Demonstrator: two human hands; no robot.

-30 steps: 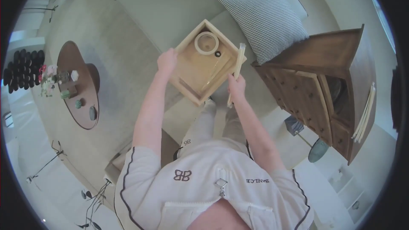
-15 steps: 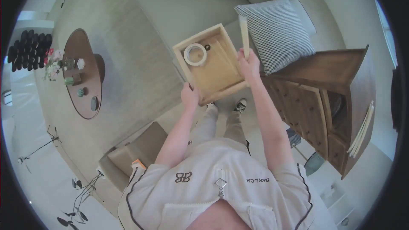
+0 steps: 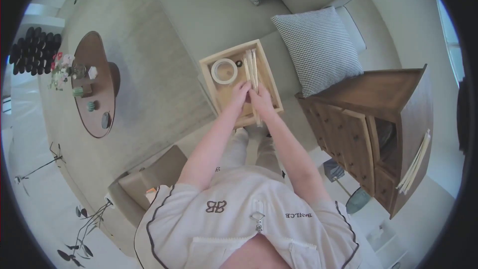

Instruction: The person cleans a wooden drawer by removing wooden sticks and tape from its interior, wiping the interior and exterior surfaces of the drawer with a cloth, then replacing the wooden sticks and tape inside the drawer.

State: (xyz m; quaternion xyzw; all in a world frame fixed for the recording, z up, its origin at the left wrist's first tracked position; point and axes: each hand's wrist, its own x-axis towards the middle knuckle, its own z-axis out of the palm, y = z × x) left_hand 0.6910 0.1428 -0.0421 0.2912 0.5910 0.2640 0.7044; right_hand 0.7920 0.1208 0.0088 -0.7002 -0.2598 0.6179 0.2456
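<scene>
Pale thin sticks lie lengthwise over the right part of a square wooden tray. Both hands meet at these sticks, above the tray. My left hand has its fingers closed around their left side. On their right side, my right hand also has closed fingers round them. A white roll of tape lies in the tray's far left corner, with a small black ring beside it. What bears the tray from below is hidden.
A grey sofa with a checked cushion stands beyond the tray. At right is a wooden cabinet, with more pale sticks on its side. An oval table holding flowers and small cacti stands at left.
My left hand has left the tray's near left edge and moved to the sticks. My right hand has brought the sticks from beyond the tray's right edge to above the tray.
</scene>
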